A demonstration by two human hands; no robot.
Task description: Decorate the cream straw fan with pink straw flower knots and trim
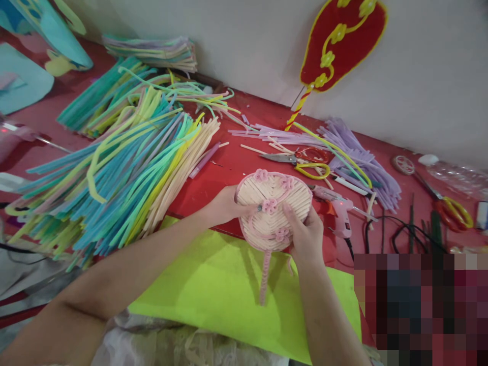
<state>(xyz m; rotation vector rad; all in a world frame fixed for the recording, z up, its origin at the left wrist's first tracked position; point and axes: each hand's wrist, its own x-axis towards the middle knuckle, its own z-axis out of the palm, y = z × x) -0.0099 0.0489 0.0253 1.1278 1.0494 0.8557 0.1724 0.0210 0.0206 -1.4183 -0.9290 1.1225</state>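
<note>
A round hand fan [253, 190] made of cream pipe cleaners, with a pink rim, pink flowers and a pink twisted handle, is held up between my two hands. My left hand [224, 204] grips its left edge, the thumb lying across the face near a middle pink flower [269, 205]. On the right edge, my right hand [308, 231] is closed with its thumb on the face and its fingers behind, mostly hidden. Under the fan's handle lies a lime-green sheet [229, 284]. A short pink strand [290, 266] hangs below my right hand.
Bundles of coloured pipe cleaners [125, 168] cover the left. Scissors [295, 160], purple pipe cleaners [354, 157] and a pink glue gun [339, 208] lie beyond the fan. Another glue gun [17, 134] sits far left. A red fan [343, 46] leans at the wall; more scissors [450, 206] lie right.
</note>
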